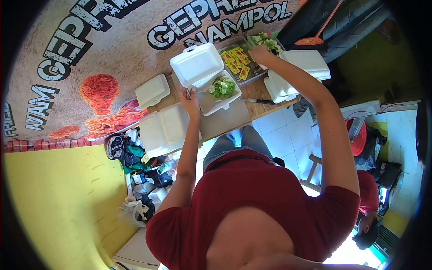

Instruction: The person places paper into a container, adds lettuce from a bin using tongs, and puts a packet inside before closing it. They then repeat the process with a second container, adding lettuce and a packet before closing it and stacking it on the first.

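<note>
An open white foam box (196, 65) lies on the wooden table, with shredded green lettuce (222, 87) in its base. My left hand (190, 100) holds the left edge of this box, thumb against its rim. My right hand (261, 56) reaches to the near edge of a clear container of chopped greens (266, 41); its fingertips are hidden. Left of that container, a clear tray holds yellow sachets (235, 59). A knife (258, 101) lies to the right of the open box.
Closed foam boxes (306, 64) are stacked at the right, another (153, 91) sits at the left, and an open one (164, 129) lies near the front edge. Bags (130, 153) crowd the floor at left. A person (368, 193) is at the lower right.
</note>
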The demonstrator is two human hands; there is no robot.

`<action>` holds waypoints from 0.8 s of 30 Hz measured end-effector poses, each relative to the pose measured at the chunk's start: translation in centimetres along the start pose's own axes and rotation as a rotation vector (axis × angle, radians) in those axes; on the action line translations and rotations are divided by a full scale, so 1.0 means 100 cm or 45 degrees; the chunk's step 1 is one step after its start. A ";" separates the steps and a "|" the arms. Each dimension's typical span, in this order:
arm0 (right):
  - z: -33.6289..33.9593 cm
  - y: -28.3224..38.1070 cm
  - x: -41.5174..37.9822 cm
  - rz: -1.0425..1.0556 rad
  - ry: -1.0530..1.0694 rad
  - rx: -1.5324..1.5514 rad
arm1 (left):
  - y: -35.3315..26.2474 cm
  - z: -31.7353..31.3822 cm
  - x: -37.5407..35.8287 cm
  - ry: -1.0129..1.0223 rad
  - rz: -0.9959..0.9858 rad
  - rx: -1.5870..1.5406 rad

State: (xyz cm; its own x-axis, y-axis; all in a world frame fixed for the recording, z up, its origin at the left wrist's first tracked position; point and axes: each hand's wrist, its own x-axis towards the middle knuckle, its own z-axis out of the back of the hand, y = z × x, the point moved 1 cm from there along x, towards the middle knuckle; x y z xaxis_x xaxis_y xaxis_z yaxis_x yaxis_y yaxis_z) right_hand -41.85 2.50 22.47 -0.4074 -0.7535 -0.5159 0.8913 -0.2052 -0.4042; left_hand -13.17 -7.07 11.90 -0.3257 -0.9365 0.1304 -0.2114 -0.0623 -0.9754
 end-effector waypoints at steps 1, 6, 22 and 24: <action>0.000 -0.001 0.000 0.013 -0.030 -0.005 | 0.002 0.001 0.000 -0.012 0.015 -0.006; -0.016 -0.011 0.010 0.081 -0.149 0.029 | 0.004 0.000 -0.002 -0.048 0.030 -0.005; -0.002 0.020 0.034 0.158 -0.283 -0.448 | -0.004 -0.013 -0.008 -0.057 0.035 -0.081; -0.006 0.022 0.043 0.188 -0.238 -0.417 | -0.006 -0.014 -0.010 -0.071 0.043 -0.089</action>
State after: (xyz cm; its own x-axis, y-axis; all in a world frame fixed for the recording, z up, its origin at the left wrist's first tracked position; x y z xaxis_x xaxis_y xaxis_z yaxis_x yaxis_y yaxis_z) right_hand -41.72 -0.82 18.93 -0.2095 -0.8669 -0.4524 0.8147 0.1011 -0.5710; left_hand -14.00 -5.66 12.62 -0.2820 -0.9556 0.0859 -0.2658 -0.0082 -0.9640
